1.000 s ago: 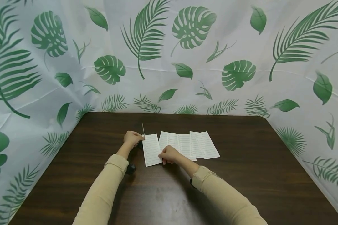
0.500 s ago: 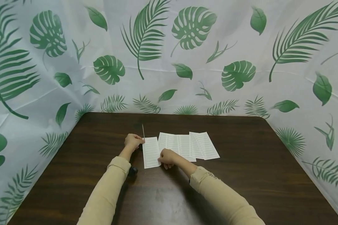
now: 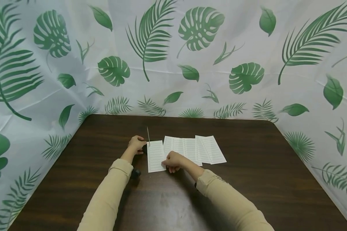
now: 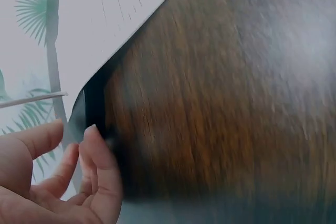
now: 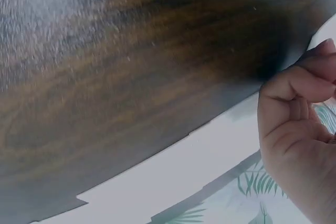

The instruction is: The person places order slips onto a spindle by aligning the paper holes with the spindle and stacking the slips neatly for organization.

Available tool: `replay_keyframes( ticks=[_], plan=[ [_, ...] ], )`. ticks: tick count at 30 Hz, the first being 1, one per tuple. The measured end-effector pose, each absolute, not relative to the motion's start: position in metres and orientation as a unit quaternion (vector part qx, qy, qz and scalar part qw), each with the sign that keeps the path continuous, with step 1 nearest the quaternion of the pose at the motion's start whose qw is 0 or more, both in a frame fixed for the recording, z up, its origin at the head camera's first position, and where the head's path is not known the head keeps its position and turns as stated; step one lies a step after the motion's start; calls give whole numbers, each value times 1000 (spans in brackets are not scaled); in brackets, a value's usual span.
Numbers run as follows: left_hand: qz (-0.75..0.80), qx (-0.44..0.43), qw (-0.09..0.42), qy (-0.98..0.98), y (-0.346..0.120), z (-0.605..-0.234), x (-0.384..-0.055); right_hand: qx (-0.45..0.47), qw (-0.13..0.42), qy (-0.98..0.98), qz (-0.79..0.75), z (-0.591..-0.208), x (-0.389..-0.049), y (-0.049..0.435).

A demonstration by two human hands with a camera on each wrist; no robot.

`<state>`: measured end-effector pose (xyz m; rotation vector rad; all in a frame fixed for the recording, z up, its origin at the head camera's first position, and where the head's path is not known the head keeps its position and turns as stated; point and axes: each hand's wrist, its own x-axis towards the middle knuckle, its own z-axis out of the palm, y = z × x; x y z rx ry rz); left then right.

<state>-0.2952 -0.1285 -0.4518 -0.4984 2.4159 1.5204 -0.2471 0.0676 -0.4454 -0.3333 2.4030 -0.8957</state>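
A narrow white sheet of lined paper (image 3: 155, 157) lies on the left of a row of similar sheets. My right hand (image 3: 173, 161) pinches its near right corner between thumb and curled finger. At the sheet's far left corner a thin rod (image 3: 148, 134) stands up, like a bill spike, with a black base (image 3: 145, 149) partly hidden below the paper. My left hand (image 3: 136, 144) is beside that corner. In the left wrist view its thumb and fingertips (image 4: 93, 134) are loosely bent with a gap between them, just off the paper and near the dark base.
Several lined sheets (image 3: 191, 146) overlap in a row to the right, partly behind my right hand. They lie on a dark wooden table (image 3: 248, 179). A white curtain with green leaves (image 3: 208, 96) hangs behind and on both sides.
The left fingers have drawn back slightly from the paper's corner, which they were holding before. The sheet has settled a little nearer to me; the right hand keeps its pinch.
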Motion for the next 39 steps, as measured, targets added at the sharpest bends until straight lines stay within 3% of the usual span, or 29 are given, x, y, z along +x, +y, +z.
replay_keyframes(
  ticks=[5,10,14,17,21,24,30,39],
  plan=[
    [457,-118,152,868,-137,-459,-304,-146,258,899,-323,-439,-247,72],
    [412,41,190,890,-159,-475,-323,-178,252,891,-333,-432,-250,80],
    [367,120,212,898,-159,-462,-314,-206,251,885,-334,-428,-254,92],
    [318,171,182,915,-158,-455,-303,-239,247,880,-328,-427,-258,102],
    [279,202,151,927,-159,-453,-298,-268,244,874,-323,-423,-264,113],
    [284,200,159,924,-160,-454,-299,-276,236,876,-317,-420,-268,123],
    [269,191,167,929,-157,-451,-300,-275,188,890,-312,-409,-273,153],
    [223,185,139,947,-156,-453,-302,-241,125,910,-314,-414,-280,213]
  ],
)
